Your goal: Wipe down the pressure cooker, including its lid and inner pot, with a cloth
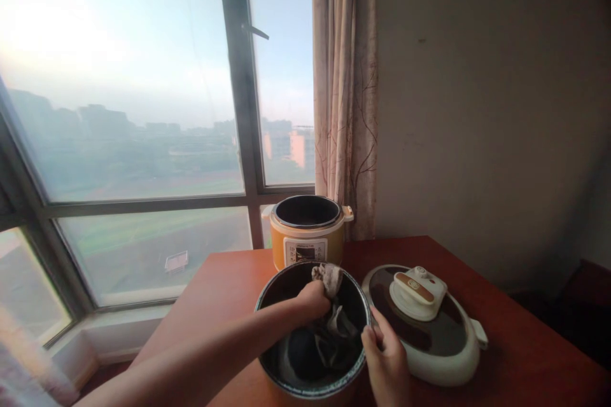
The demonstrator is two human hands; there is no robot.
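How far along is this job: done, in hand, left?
Done, by the look of it: lid off, pot outside the cooker.
In hand: left hand holds a cloth inside the pot; right grips its rim.
Left: cloth not out, pot and lid not on the cooker.

The head view looks out from the person's head, above the near side of the counter [203, 305], facing forward and slightly down; the pot [310, 392] is nearest, low in the view and seen from above into its mouth; the cooker [278, 245] sits farther off. The angle is wide; it takes in the window [143, 76] at left and the wall [468, 108] at right.
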